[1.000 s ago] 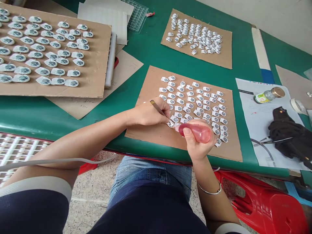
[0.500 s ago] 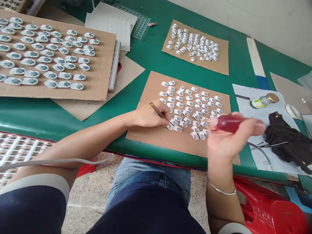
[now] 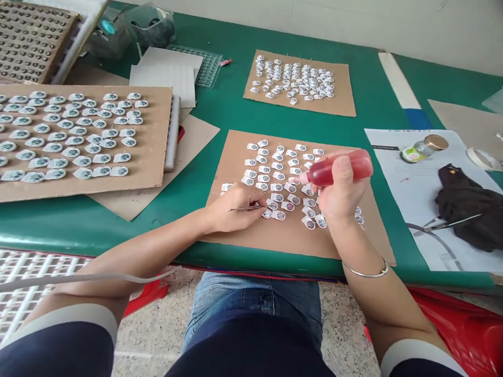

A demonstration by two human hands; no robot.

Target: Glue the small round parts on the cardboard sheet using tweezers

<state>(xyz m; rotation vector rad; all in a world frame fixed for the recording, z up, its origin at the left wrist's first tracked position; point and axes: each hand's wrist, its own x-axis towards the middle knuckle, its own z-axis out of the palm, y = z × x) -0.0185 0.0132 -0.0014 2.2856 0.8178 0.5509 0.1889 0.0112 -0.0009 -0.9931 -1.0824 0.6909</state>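
My left hand (image 3: 238,208) rests on the near cardboard sheet (image 3: 231,238), its fingers pinched around slim metal tweezers (image 3: 245,208). Their tips are hard to make out beside a small white tabbed piece (image 3: 278,215) with a dark round print. Rows of similar pieces cover the middle of this sheet. Wrapped in my right hand (image 3: 342,191) is a soft bottle of red liquid (image 3: 326,170). It is tilted, with its narrow nozzle pointing left above the rows. The hand and wrist hide some pieces on the right.
A raised cardboard board (image 3: 153,152) with larger round pieces stands left. Behind the near sheet lies another filled cardboard sheet (image 3: 341,99). To the right, a paper sheet (image 3: 393,157) bears a glass jar (image 3: 424,148), dark cloth (image 3: 463,209) and metal tweezers (image 3: 451,222).
My right hand has swung the red bottle left and up over the rows, nozzle pointing left. The tweezers in my left hand have tipped flatter. The view has shifted slightly.
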